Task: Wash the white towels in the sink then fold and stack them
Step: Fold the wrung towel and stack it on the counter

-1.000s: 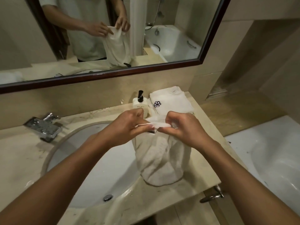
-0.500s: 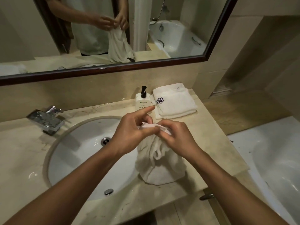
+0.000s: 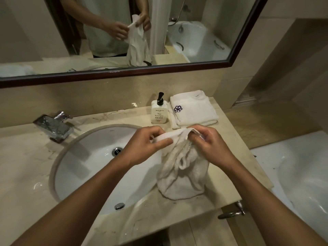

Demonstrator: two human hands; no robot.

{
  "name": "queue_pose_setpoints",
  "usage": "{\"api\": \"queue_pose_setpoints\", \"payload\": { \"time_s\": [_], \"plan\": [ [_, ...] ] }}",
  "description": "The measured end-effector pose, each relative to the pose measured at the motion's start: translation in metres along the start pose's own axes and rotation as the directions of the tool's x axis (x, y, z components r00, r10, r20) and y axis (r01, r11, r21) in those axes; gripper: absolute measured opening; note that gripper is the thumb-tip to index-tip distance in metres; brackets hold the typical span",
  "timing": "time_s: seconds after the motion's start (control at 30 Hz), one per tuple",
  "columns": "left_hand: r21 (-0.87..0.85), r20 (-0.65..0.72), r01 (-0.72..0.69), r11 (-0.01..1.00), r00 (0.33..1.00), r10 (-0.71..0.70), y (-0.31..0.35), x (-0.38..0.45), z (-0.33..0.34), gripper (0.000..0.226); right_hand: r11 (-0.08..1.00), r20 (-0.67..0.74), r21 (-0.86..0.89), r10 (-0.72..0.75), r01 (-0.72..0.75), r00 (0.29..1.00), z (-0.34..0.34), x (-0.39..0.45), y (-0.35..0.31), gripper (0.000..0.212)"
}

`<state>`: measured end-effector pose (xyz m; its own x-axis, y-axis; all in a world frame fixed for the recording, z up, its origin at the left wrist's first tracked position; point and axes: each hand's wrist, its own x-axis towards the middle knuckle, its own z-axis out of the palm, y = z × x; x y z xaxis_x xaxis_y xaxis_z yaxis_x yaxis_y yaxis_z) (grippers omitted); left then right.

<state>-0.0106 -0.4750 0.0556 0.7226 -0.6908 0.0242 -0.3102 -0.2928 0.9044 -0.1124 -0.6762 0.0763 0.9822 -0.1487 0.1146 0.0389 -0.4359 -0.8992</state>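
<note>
A bathroom, likely a hotel's. A white oval sink (image 3: 85, 167) with a chrome tap (image 3: 53, 127) sits in a beige marble bench (image 3: 23, 157) at lower left; a dark-framed mirror (image 3: 236, 50) spans the top; a bathtub (image 3: 305, 174) fills the right edge. A pump soap bottle (image 3: 159, 112) and folded towels (image 3: 193, 110) bearing a stitched purple flower stand at centre.

A: Hands?
B: left hand (image 3: 148, 144) and right hand (image 3: 208, 143) both pinch the top edge of a white towel (image 3: 182, 173); it hangs bunched, bottom on the counter (image 3: 26, 167) right of the sink (image 3: 92, 167).
A: Behind?
B: Soap bottle (image 3: 159, 110), folded towels (image 3: 194, 110) just beside it. Faucet (image 3: 54, 126) left, mirror (image 3: 234, 55) above.
</note>
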Motion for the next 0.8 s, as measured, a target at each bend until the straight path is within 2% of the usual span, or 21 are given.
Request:
{"api": "queue_pose_setpoints", "payload": {
  "time_s": [0.13,0.27,0.3,0.4,0.5,0.67,0.8],
  "plan": [
    [-0.203,0.003,0.04,0.978,0.999,-0.04,-0.002,0.007,-0.004,0.028,0.999,-0.068,-0.013,0.033,-0.034,0.997,-0.004,-0.002,0.005,0.019],
    [-0.17,-0.123,0.027,0.985,0.991,-0.048,0.014,0.018,-0.001,0.027,0.983,-0.213,-0.184,-0.041,0.001,0.976,0.003,-0.005,0.01,0.03],
    [-0.176,-0.137,0.054,0.983,0.987,-0.079,0.021,0.022,-0.002,0.028,0.976,-0.213,-0.216,-0.07,0.023,0.975,0.004,-0.005,0.008,0.029],
    [-0.355,-0.067,0.215,0.91,0.965,-0.255,0.038,0.039,-0.006,0.023,0.983,-0.058,-0.174,-0.073,0.062,0.996,0.006,-0.001,-0.006,0.028],
    [-0.58,0.093,0.295,0.76,0.95,-0.298,0.048,0.042,-0.01,0.016,0.982,0.029,-0.17,-0.075,0.079,0.997,0.007,0.007,-0.015,0.041],
    [-0.508,0.197,0.345,0.789,0.938,-0.284,0.052,0.039,-0.005,0.015,0.875,0.127,-0.473,-0.054,0.109,0.99,0.005,0.022,-0.016,0.034],
    [-0.532,0.264,0.353,0.77,0.933,-0.245,0.043,0.034,-0.007,0.025,0.879,0.138,-0.47,-0.024,0.086,0.99,0.002,0.024,-0.014,0.034]
  ]
}}
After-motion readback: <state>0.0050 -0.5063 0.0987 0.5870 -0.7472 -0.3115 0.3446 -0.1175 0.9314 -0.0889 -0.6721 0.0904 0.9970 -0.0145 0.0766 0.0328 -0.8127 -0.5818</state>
